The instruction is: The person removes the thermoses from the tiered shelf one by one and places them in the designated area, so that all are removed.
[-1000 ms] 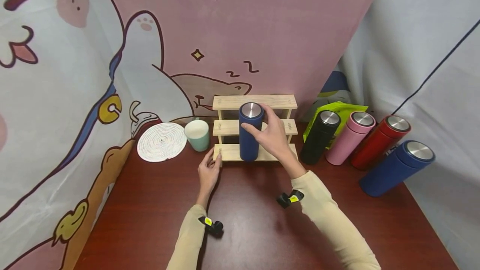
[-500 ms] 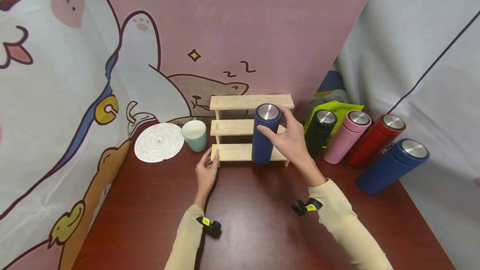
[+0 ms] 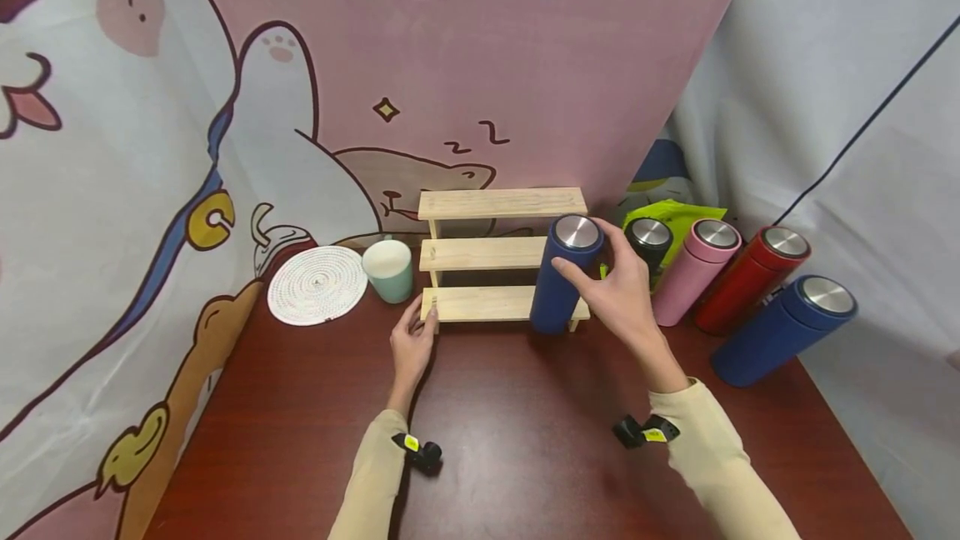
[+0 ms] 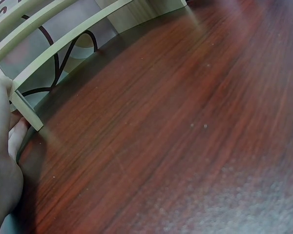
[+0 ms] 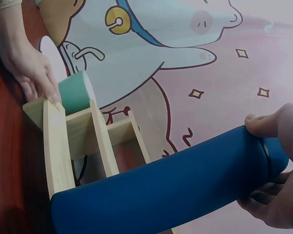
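Note:
My right hand (image 3: 624, 294) grips a blue thermos bottle (image 3: 555, 294) near its steel-topped lid, thumb on one side and fingers round the other. The bottle leans slightly and overlaps the right end of a three-tier wooden shelf (image 3: 480, 304) in the head view. In the right wrist view the blue bottle (image 5: 156, 190) stretches across the picture, its base close by the lowest board. My left hand (image 3: 412, 348) pinches the left front corner of that board, thumb on top; the left wrist view shows the hand (image 4: 2, 151) at the shelf's end leg.
A mint cup (image 3: 390, 272) and a round white woven mat (image 3: 317, 285) are left of the shelf. On the right stand black (image 3: 649, 238), pink (image 3: 693, 273), red (image 3: 752, 282) and another blue bottle (image 3: 783, 332). Behind them is a lime-green packet (image 3: 686, 213).
My right hand has carried the blue thermos bottle rightward from the middle of the shelf to its right end, and the bottle now tilts a little. The left hand stays at the shelf's corner.

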Tool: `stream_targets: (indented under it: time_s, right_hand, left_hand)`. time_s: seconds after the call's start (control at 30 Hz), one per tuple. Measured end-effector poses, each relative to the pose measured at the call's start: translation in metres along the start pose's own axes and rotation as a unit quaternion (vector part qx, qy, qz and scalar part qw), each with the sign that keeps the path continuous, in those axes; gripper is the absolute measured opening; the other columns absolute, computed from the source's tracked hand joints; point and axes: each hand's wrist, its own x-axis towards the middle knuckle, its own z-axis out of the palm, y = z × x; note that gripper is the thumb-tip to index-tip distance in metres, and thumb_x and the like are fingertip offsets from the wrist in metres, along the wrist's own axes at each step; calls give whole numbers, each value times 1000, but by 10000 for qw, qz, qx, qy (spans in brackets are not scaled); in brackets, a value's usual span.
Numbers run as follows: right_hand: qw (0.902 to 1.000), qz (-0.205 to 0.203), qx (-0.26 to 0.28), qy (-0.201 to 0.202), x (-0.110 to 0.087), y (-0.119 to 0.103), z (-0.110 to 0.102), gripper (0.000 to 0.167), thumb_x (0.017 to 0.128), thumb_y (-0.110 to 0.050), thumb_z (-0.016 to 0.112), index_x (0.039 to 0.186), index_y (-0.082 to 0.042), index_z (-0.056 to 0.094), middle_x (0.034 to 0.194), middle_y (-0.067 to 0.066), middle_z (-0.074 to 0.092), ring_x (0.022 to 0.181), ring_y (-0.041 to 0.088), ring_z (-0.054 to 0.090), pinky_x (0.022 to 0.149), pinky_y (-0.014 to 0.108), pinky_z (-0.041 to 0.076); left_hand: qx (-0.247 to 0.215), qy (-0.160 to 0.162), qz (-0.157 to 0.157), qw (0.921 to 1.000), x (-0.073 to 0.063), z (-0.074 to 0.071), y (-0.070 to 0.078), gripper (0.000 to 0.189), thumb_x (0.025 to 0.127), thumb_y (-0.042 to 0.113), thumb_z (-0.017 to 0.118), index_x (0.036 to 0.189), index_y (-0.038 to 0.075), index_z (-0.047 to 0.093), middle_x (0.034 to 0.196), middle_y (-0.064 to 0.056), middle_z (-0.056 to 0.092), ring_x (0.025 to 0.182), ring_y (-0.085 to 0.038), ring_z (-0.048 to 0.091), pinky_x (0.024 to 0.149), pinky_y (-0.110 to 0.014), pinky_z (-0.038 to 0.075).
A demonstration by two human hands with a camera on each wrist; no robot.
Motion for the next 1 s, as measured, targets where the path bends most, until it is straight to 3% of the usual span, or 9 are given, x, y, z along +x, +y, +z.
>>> stream_targets:
  time_s: [0.07,0.27,0.47,0.6,0.67,0.8,0.9,1.0]
  right_hand:
    - [9999,31,-95,28,-3,2,-5,72,85,-26,85,145,-6,49,129,14,67,109,25,66,90,18,50]
    - [9992,92,-373,145,-16,9,-21,72,83,-25,85,144,-6,51,129,17,67,111,30,67,90,5,42]
    - [9986,204,-420,252,-32,18,-36,71,83,-20,86,144,-7,52,128,17,67,106,28,65,87,4,43]
    - [9982,365,-379,271,-43,24,-47,72,82,-18,86,144,-7,51,130,16,66,112,29,66,89,4,46]
    - [9974,437,-469,323,-47,28,-52,72,82,-18,87,144,-8,51,130,15,66,111,21,67,88,3,46]
    - [9948,495,-731,507,-54,35,-62,72,82,-19,87,144,-9,52,124,14,68,93,2,58,76,2,43]
    - [9931,619,-795,596,-57,41,-71,72,83,-19,86,145,-9,51,125,15,68,91,-5,54,75,2,43]
    - [9902,882,-863,646,-58,46,-80,73,84,-22,85,147,-11,49,134,13,66,109,4,63,84,2,45]
  left_hand:
    - [-15,-11,2,10000,0,0,0,42,96,7,69,137,-2,61,120,-26,71,104,-36,69,83,-20,56]
    - [-34,-27,-3,10000,2,1,-1,42,96,7,69,137,-2,61,121,-26,71,105,-36,69,84,-22,56]
    - [-20,-3,-2,10000,1,1,-2,42,96,7,69,136,-2,62,121,-26,70,106,-38,69,89,-35,58]
    - [-54,11,-2,10000,0,1,-2,42,96,7,69,137,-1,62,123,-26,70,106,-38,69,88,-30,58]
    - [-67,13,-6,10000,0,1,-2,42,96,7,69,137,-2,61,123,-27,69,106,-39,68,86,-25,57]
    - [-38,5,-7,10000,1,1,-4,42,96,7,68,137,-3,61,123,-27,69,104,-38,69,83,-19,56]
    - [-76,55,0,10000,4,4,-17,42,97,8,68,137,-1,61,123,-27,69,103,-38,69,82,-17,55]
    - [-53,168,23,9998,8,7,-31,42,97,11,69,137,2,63,123,-26,70,102,-33,70,81,-15,55]
